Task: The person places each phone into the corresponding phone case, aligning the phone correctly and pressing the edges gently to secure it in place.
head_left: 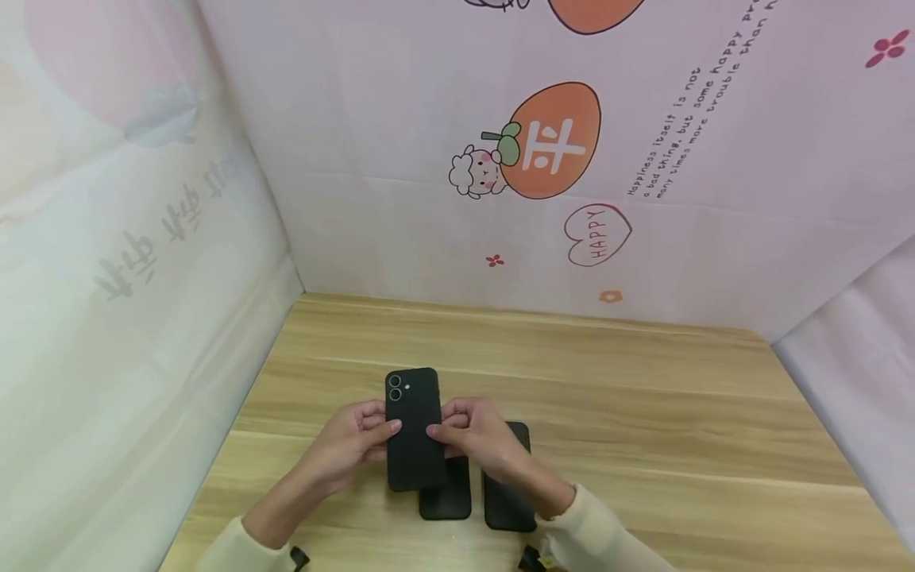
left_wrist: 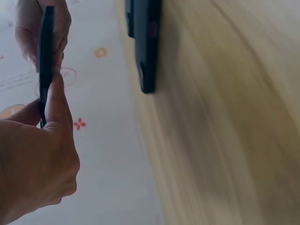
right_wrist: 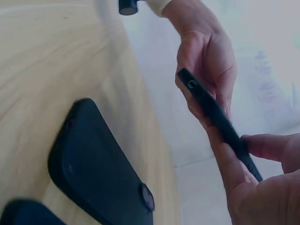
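Note:
A black phone [head_left: 415,445] with two ringed camera lenses at its top left is held up between both hands, its back facing the head view. My left hand [head_left: 350,445] pinches its left edge, thumb on the back and fingers behind. From the right side, my right hand [head_left: 482,437] grips it the same way. Both wrist views show the phone [right_wrist: 220,122] edge-on, with a small port opening at one end. Below it on the table lies a second black phone [head_left: 446,500], partly hidden by the held one. A third black phone [head_left: 509,508] lies beside it, partly under my right forearm.
The wood-grain table [head_left: 643,421] extends far to the right. White printed cloth [head_left: 400,222] hangs behind it, with more cloth along the left and right sides. Small black pieces [head_left: 530,558] show by the cream sleeves [head_left: 600,532].

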Demonstrator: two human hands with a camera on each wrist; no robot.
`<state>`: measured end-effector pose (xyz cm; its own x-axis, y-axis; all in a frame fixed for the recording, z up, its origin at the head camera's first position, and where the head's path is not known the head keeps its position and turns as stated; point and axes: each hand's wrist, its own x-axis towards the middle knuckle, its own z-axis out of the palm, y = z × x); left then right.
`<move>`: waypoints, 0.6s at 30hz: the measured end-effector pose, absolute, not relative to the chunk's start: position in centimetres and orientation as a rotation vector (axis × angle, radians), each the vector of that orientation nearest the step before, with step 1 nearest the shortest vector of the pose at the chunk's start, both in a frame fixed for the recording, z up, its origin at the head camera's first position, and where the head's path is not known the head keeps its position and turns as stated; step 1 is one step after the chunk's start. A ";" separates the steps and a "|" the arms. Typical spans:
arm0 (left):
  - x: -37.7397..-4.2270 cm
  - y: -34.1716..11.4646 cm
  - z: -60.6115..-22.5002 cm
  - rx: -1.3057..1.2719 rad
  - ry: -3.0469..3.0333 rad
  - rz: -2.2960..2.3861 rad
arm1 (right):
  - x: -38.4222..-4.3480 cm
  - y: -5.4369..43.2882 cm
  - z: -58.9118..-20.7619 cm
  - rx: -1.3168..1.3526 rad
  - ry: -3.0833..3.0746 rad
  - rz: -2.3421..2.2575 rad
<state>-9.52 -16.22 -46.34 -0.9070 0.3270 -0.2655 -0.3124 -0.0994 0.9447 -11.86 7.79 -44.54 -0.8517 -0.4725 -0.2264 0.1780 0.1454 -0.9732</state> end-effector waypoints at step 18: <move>-9.1 -19.9 -48.6 -0.032 1.873 1.865 | -11.4 4.4 -47.8 -0.379 2.091 -1.554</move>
<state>-9.07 -19.93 -48.56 -0.8783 0.3208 -0.3546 -0.3534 0.0643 0.9333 -11.45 4.37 -47.80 -0.8344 -0.5017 -0.2281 0.0736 0.3088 -0.9483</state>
